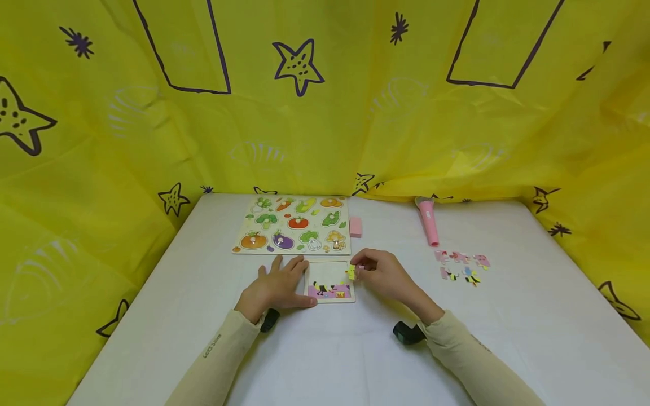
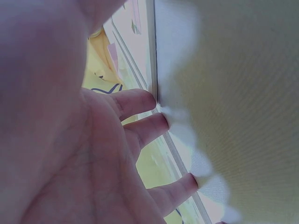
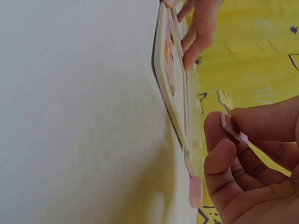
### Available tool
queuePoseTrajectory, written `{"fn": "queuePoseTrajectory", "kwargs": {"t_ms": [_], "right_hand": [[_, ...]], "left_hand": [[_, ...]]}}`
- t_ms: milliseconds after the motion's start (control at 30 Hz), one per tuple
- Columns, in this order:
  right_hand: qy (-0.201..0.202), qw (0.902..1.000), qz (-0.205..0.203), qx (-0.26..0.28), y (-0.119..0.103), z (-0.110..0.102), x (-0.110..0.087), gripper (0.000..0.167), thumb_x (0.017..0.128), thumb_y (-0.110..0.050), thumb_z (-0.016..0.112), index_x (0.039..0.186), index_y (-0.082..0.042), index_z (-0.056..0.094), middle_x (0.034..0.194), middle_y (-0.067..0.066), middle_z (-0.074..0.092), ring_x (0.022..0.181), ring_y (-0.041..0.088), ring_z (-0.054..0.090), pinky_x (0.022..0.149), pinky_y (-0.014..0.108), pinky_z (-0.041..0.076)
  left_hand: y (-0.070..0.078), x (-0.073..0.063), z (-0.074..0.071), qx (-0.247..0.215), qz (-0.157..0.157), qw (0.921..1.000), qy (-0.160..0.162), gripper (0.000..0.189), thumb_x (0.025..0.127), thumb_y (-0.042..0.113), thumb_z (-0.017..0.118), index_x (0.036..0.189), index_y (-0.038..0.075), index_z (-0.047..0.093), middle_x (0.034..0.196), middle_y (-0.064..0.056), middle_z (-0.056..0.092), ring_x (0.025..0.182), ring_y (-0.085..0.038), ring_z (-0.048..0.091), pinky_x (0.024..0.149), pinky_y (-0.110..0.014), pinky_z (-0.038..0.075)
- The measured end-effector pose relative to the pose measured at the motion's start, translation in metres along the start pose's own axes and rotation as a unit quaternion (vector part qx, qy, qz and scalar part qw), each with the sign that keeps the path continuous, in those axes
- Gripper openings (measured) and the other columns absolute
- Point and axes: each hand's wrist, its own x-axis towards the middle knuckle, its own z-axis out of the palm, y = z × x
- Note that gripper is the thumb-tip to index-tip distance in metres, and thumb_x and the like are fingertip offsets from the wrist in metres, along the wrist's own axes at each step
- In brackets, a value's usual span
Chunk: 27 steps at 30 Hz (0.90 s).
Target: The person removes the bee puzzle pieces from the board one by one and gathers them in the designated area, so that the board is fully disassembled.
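A small puzzle frame [image 1: 330, 301] lies on the table, its lower part filled with pieces showing a bee on pink. My left hand [image 1: 276, 287] rests spread along the frame's left side, fingertips down and thumb at the lower edge. Over the right side of the frame, my right hand [image 1: 383, 276] pinches a yellow and pink puzzle piece [image 1: 351, 273] between thumb and fingers. In the right wrist view that puzzle piece [image 3: 232, 126] is held up apart from the frame. Several loose puzzle pieces [image 1: 459, 257] lie to the right.
Beyond the frame lies a vegetable peg board [image 1: 276, 213], with a pink block [image 1: 356, 227] at its right edge. A pink toy microphone [image 1: 429, 223] lies at the back right. Yellow patterned cloth [image 1: 325, 141] hangs behind the white table [image 1: 178, 316].
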Motion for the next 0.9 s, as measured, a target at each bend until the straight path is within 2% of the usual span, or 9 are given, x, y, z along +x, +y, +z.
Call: {"fn": "queuePoseTrajectory", "kwargs": {"t_ms": [567,900], "right_hand": [[0.02,0.9994,0.026,-0.01,0.017,-0.035,-0.016,0.013,0.099,0.0,0.069,0.11,-0.001,0.075,0.101,0.006,0.073,0.09,0.023,0.066,0.081,0.031,0.056],[0.048,0.9987,0.013,0.004,0.029,-0.061,-0.032,0.014,0.101,-0.001,0.068,0.113,0.003,0.075,0.099,0.009,0.074,0.087,0.024,0.069,0.074,0.027,0.058]], "left_hand": [[-0.002,0.001,0.001,-0.003,0.001,1.0,0.002,0.094,0.094,0.058,0.077,0.166,0.01,0.038,0.174,-0.01,0.028,0.156,-0.054,0.017,0.115,-0.082,0.019],[0.0,0.001,0.0,-0.004,-0.002,1.0,0.001,0.095,0.094,0.057,0.078,0.166,0.01,0.037,0.174,-0.01,0.028,0.156,-0.054,0.017,0.115,-0.082,0.019]]}}
